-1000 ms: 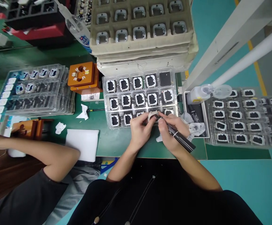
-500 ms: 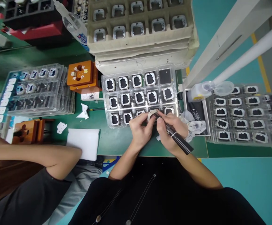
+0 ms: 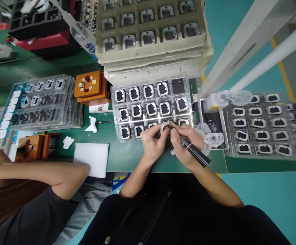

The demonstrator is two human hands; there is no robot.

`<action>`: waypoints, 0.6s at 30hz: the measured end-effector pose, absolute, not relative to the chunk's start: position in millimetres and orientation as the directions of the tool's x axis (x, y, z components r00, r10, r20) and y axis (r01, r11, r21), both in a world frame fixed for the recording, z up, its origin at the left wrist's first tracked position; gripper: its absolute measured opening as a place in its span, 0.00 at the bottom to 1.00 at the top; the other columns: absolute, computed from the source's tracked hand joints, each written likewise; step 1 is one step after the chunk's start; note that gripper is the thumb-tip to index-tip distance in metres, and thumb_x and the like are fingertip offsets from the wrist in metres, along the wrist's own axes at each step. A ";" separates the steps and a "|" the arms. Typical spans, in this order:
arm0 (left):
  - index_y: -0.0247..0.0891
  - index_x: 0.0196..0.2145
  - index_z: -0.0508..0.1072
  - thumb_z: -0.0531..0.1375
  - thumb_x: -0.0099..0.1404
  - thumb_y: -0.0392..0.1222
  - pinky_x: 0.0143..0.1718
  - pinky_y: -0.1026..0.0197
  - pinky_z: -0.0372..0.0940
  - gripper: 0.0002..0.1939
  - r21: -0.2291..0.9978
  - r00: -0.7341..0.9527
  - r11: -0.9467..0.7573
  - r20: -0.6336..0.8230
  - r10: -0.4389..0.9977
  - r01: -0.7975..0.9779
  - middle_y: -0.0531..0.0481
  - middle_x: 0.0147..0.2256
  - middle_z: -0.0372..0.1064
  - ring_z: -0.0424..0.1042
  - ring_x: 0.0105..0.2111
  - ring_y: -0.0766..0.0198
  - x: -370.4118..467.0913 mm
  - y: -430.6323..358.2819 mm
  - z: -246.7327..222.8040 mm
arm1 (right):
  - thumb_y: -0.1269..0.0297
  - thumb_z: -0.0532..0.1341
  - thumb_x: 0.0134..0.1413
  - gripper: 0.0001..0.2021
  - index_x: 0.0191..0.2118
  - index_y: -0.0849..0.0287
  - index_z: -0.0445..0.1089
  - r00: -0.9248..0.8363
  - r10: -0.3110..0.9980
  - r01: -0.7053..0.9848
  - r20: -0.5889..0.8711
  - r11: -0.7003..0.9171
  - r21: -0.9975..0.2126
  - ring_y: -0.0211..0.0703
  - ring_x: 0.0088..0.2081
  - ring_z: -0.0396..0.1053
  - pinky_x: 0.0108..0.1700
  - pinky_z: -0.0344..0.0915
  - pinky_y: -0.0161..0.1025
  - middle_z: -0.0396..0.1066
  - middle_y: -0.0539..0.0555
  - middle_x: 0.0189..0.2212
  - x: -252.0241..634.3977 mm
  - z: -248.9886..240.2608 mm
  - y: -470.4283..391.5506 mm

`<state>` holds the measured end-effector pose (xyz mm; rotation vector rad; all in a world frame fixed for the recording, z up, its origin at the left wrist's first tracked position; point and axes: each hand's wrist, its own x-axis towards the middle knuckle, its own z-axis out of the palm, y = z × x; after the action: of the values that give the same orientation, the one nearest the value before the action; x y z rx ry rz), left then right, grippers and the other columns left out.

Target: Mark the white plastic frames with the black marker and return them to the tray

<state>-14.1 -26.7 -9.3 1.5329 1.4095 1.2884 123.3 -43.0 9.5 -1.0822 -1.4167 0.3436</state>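
Observation:
Between the fingertips of my left hand (image 3: 153,143) is a small white frame part (image 3: 165,126), held over the near edge of a clear plastic tray (image 3: 148,127). My right hand (image 3: 187,139) is closed around a black marker pen (image 3: 195,153), its tip end pointing at the part. Fingers hide most of the part and the pen's tip, so I cannot tell whether they touch. White frames with dark centres fill most of the tray's pockets; the far right pocket (image 3: 179,85) holds none. A crumpled cloth (image 3: 212,140) lies beside my right hand.
A stack of beige trays (image 3: 148,56) stands behind the clear one. At right are an open box (image 3: 225,131) with markers, a pump bottle (image 3: 216,101) and more filled trays (image 3: 260,127). Orange fixtures (image 3: 88,85) and a co-worker's arm (image 3: 61,175) are at left.
The whole view has shifted slightly, with the bench things appearing a little lower. Both hands keep their hold on the frame part and the marker, almost unmoved.

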 end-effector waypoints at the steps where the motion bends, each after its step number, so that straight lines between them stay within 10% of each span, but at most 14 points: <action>1: 0.39 0.34 0.84 0.67 0.75 0.47 0.30 0.61 0.61 0.13 0.935 -0.072 -0.182 0.213 0.974 0.304 0.54 0.25 0.71 0.64 0.25 0.67 -14.3 -26.5 -9.1 | 0.72 0.69 0.70 0.07 0.47 0.51 0.76 0.203 0.763 0.392 0.613 0.510 -0.765 0.50 0.44 0.87 0.44 0.86 0.46 0.86 0.53 0.44 123.1 9.3 -42.6; 18: 0.37 0.35 0.87 0.76 0.65 0.54 0.22 0.66 0.65 0.16 1.000 -0.096 -0.008 0.006 0.995 -0.018 0.51 0.26 0.79 0.70 0.21 0.68 -13.2 -20.0 1.7 | 0.71 0.69 0.71 0.06 0.46 0.51 0.77 0.220 0.778 0.284 0.589 0.527 -0.801 0.47 0.45 0.87 0.48 0.85 0.44 0.87 0.52 0.45 124.0 10.3 -41.6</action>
<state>-13.2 -20.0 1.7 1.1535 1.2622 1.2942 124.0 -41.6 10.3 -1.0188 -1.3550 0.4391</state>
